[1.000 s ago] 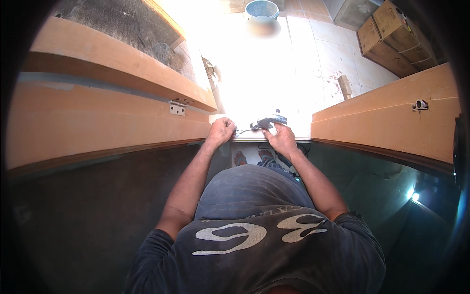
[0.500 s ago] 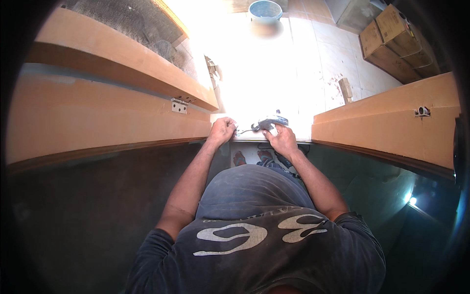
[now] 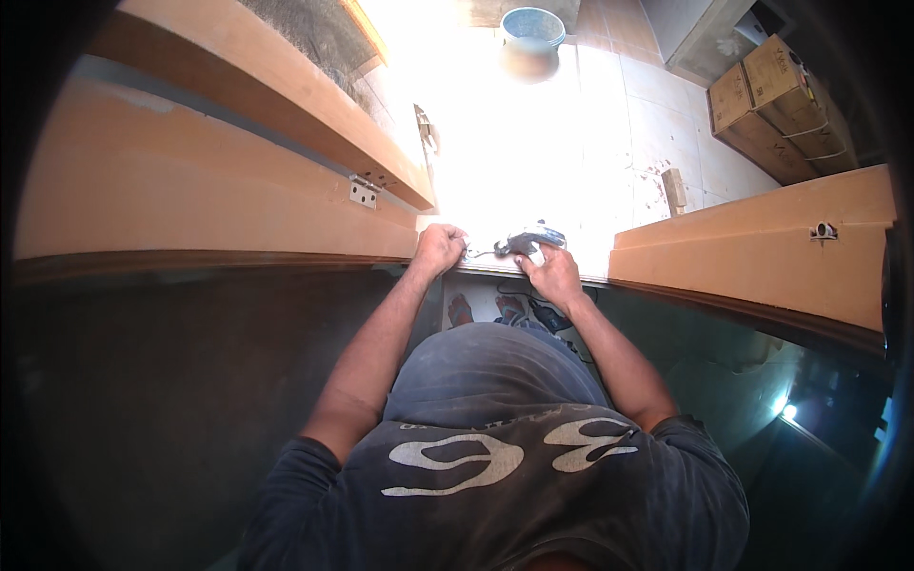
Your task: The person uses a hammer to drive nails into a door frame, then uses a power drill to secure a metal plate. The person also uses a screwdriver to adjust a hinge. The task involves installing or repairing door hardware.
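My left hand point(image 3: 440, 247) is closed in a fist at the edge of the sunlit tiled floor point(image 3: 533, 162), just beside the end of the left wooden panel. Whether it grips anything is hidden. My right hand point(image 3: 554, 276) lies a short way to the right, its fingers over a small dark grey hand tool point(image 3: 528, 240) with a thin cord that runs toward the left fist. Glare washes out the floor around the tool. Both forearms reach forward from my dark shirt.
A long wooden panel point(image 3: 190, 181) with a metal hinge point(image 3: 362, 193) spans the left. Another wooden panel point(image 3: 762, 252) with a small metal fitting point(image 3: 824, 230) spans the right. A blue-grey bucket point(image 3: 530, 33), cardboard boxes point(image 3: 771, 105) and a wood block point(image 3: 674, 188) stand beyond. My feet point(image 3: 514, 309) show below the hands.
Both hands stay at the same spot by the floor edge. The view has shifted slightly; nothing else visibly moved.
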Demonstrator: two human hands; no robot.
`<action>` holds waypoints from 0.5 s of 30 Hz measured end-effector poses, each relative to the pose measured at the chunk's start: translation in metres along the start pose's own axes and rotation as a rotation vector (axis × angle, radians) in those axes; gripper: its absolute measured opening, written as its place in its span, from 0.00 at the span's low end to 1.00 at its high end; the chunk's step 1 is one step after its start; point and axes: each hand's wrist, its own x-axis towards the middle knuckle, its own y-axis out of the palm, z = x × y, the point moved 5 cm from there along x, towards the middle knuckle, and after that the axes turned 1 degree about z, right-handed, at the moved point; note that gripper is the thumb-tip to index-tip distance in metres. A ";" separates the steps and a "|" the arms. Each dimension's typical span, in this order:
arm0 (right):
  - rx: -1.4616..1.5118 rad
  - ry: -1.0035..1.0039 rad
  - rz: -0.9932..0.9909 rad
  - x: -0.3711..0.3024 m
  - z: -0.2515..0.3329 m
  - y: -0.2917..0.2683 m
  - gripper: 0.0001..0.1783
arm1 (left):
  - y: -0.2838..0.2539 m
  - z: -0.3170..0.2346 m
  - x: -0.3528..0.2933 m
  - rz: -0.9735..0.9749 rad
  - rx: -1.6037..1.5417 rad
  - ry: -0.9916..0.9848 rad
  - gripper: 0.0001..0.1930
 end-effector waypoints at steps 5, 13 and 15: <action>-0.048 0.042 0.039 -0.002 -0.002 0.000 0.26 | 0.000 -0.003 0.000 -0.012 0.001 0.003 0.07; -0.003 0.008 0.005 -0.006 0.014 -0.001 0.27 | 0.009 0.015 0.000 -0.045 -0.159 0.013 0.08; -0.028 0.026 0.006 -0.006 0.010 -0.001 0.28 | 0.011 0.013 0.000 -0.044 -0.153 0.037 0.08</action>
